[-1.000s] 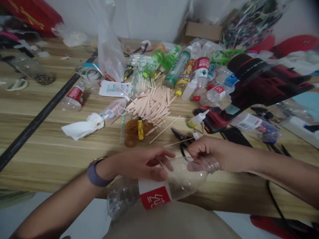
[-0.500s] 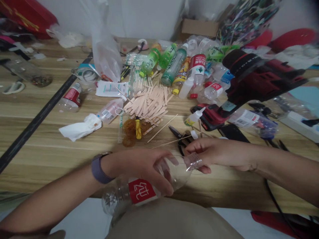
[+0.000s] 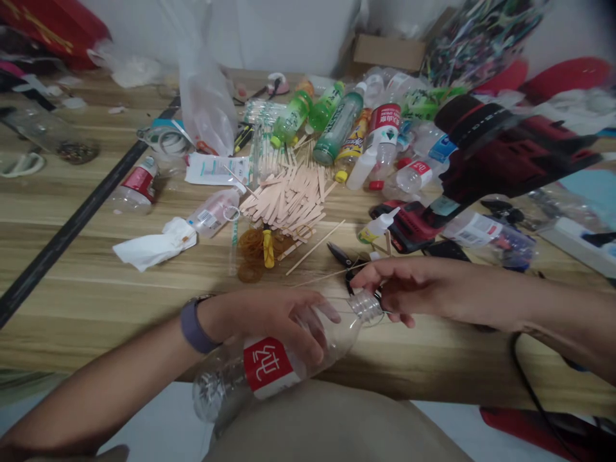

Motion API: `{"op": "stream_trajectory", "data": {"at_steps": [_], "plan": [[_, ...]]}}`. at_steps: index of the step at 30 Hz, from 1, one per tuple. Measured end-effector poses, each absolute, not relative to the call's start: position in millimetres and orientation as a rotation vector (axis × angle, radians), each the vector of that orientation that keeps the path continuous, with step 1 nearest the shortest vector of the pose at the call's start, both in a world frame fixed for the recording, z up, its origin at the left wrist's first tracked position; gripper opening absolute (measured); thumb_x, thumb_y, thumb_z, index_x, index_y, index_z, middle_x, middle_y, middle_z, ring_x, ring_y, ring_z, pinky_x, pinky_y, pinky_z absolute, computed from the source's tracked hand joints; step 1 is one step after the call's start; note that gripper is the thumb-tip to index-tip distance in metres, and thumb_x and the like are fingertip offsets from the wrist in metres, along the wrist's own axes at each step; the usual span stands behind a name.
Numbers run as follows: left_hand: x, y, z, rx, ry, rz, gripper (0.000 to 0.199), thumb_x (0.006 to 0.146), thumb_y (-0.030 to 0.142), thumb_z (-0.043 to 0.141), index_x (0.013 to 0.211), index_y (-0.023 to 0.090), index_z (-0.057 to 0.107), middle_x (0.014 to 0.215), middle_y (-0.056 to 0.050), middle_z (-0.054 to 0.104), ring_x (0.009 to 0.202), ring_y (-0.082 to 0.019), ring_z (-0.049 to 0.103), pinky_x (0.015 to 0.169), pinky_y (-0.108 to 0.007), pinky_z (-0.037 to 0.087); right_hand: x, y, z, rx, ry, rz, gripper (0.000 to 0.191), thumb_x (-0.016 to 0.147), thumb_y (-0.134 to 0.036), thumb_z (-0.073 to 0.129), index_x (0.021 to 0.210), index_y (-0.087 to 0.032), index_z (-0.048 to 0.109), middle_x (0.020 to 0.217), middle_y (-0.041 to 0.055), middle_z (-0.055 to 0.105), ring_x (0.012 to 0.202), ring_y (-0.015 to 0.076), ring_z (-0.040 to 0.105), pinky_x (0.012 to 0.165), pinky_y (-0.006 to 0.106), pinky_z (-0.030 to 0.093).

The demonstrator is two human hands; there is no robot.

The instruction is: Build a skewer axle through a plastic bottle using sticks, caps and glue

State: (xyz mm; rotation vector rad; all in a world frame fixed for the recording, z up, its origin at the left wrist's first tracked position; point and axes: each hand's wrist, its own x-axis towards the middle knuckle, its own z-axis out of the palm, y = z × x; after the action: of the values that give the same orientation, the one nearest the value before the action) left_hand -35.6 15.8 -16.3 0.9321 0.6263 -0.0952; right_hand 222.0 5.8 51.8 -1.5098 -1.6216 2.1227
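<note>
Large clear bottle: white "纯" on red label. Red-capped bottle: probably "山泉", blurred.

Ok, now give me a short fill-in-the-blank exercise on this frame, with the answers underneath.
The left hand holds a large clear bottle whose label is white and ____. The hand by its threaded neck is the ____ one. The pile of wooden sticks lies to the ____ of the power tool.

Missing words: red; right; left.
</note>
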Motion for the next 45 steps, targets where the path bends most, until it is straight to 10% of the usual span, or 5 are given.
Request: {"op": "stream_trajectory", "data": {"at_steps": [16, 27, 37, 45], "plan": [[-37.4, 12.6, -24.2, 0.895, 0.561, -0.082, 0.069, 0.052, 0.043, 0.093, 0.112, 0.023, 0.064, 0.089, 0.003, 0.071, 0.083, -0.019, 0.067, 0.071, -0.026, 0.05, 226.0, -4.0, 40.7, -1.439, -1.701, 1.919, 0.039, 0.074, -0.034, 0.077, 0.106, -0.021, 0.059, 0.087, -0.0011, 0.059, 0.076, 0.0142, 0.058, 0.067, 0.028, 0.049], [-35.1, 15.3, -30.6, 0.782, 0.453, -0.065, 0.066, 0.049, 0.046, 0.094, 0.107, 0.025, 0.069, 0.089, 0.001, 0.071, 0.076, -0.019, 0.069, 0.069, -0.03, 0.051, 208.8, -0.4, 73.5, -1.329, -2.558, 0.978, 0.021, 0.086, -0.027, 0.052, 0.103, -0.023, 0.064, 0.086, 0.0069, 0.069, 0.08, 0.0252, 0.065, 0.07, 0.036, 0.045], [-36.0, 16.0, -27.0, 0.737, 0.353, -0.016, 0.055, 0.058, 0.038, 0.087, 0.109, 0.025, 0.071, 0.088, 0.003, 0.07, 0.074, -0.021, 0.07, 0.072, -0.033, 0.048, 203.2, 1.8, 75.1, -1.452, -1.795, 1.669, 0.017, 0.084, -0.036, 0.062, 0.093, -0.022, 0.058, 0.088, 0.0035, 0.07, 0.082, 0.0215, 0.07, 0.069, 0.032, 0.054], [-38.0, 15.4, -28.8, 0.642, 0.292, 0.009, 0.051, 0.065, 0.027, 0.078, 0.114, 0.023, 0.067, 0.092, 0.002, 0.072, 0.076, -0.018, 0.071, 0.077, -0.035, 0.049, 219.0, 4.0, 70.0, -1.52, -1.75, 1.451, 0.032, 0.084, -0.051, 0.068, 0.096, -0.021, 0.065, 0.073, 0.0013, 0.063, 0.064, 0.0152, 0.058, 0.056, 0.028, 0.046]]}}
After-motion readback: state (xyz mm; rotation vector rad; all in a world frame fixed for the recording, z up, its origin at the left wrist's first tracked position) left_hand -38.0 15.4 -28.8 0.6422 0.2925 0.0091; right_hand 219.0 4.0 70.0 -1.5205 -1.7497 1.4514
